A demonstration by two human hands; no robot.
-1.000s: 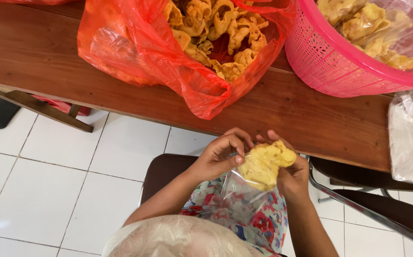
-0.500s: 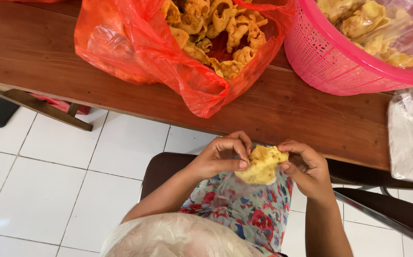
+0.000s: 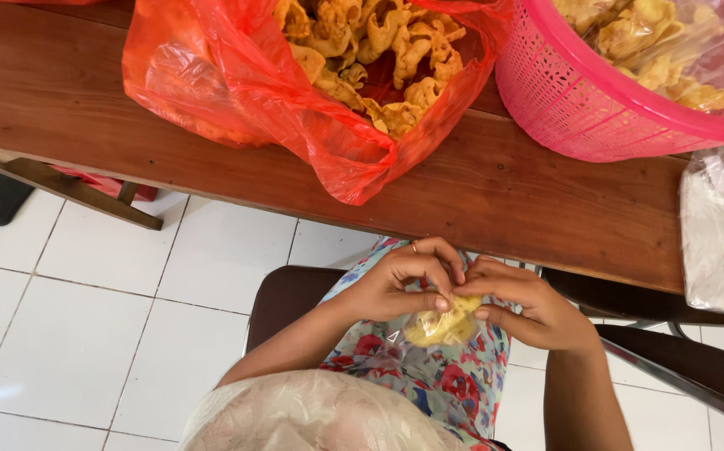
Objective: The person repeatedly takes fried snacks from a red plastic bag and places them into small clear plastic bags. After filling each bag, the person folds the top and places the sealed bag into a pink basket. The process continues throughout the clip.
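Left hand [image 3: 399,288] and right hand [image 3: 529,309] both pinching small clear bag of yellow crackers [image 3: 441,327] over lap, below bench [image 3: 479,188] edge. Step looks like closing bag mouth; needs firm twist.

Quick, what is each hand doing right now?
Left hand: closed, pinching the top of the small clear bag of yellow crackers.
Right hand: closed on the same bag.
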